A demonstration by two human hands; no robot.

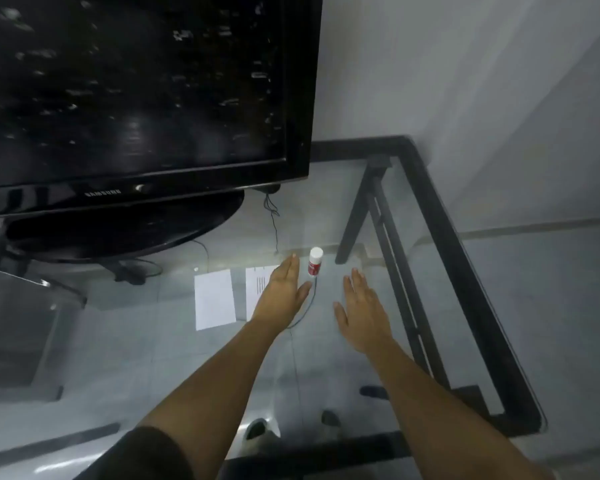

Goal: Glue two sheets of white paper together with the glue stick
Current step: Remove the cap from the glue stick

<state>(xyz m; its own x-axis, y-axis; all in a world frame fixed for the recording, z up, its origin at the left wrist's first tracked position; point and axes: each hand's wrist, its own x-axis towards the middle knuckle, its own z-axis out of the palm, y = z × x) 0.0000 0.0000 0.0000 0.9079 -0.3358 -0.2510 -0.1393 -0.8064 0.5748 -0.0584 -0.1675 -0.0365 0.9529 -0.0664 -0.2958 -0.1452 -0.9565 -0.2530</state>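
Between both spread hands (left (282, 289), right (363, 311)) stands the glue stick (315, 260).

Single head cam, wide-angle, looks fwd and down onto glass table (326, 358), near arm's reach.

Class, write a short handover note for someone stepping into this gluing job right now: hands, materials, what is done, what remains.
Left hand: open, flat, empty, over the right sheet of paper.
Right hand: open, empty, over bare glass table.
Glue stick: upright, capped, between the hands, beside the left fingertips.
Left sheet of paper: lies flat, apart from the right one.
Done: nothing glued; sheets separate.
Left: uncap the stick, spread glue on one sheet, press the other on.
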